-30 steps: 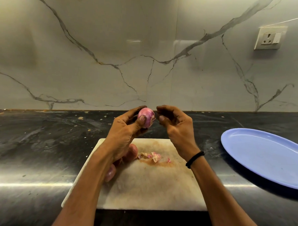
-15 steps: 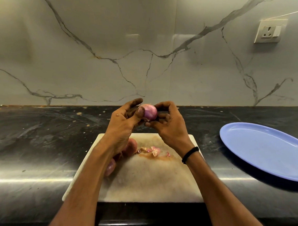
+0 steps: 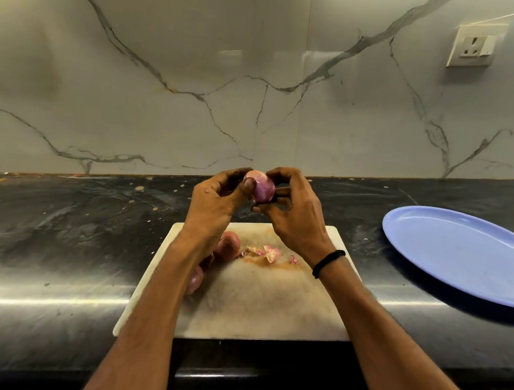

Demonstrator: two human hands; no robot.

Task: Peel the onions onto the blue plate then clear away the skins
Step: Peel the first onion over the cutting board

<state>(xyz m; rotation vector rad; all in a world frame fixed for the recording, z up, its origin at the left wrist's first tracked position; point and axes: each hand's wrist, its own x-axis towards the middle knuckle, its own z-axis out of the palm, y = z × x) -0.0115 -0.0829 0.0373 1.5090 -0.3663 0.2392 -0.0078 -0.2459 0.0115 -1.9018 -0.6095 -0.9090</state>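
A small pink-purple onion is held up above the far edge of the white cutting board. My left hand grips it from the left, thumb pressed on its front. My right hand curls round it from the right, fingers under and over it. Two or three unpeeled onions lie on the board, partly hidden behind my left forearm. A few pink skin scraps lie at the board's middle. The blue plate sits on the counter to the right, with nothing on it.
The board lies on a black stone counter with small crumbs along its back. A marble-patterned wall rises behind, with a socket at the upper right. The counter's front edge runs just below the board.
My right hand has closed in from apart and now wraps the onion's right side. Both hands have stayed over the board's far edge, and the onion has turned a little.
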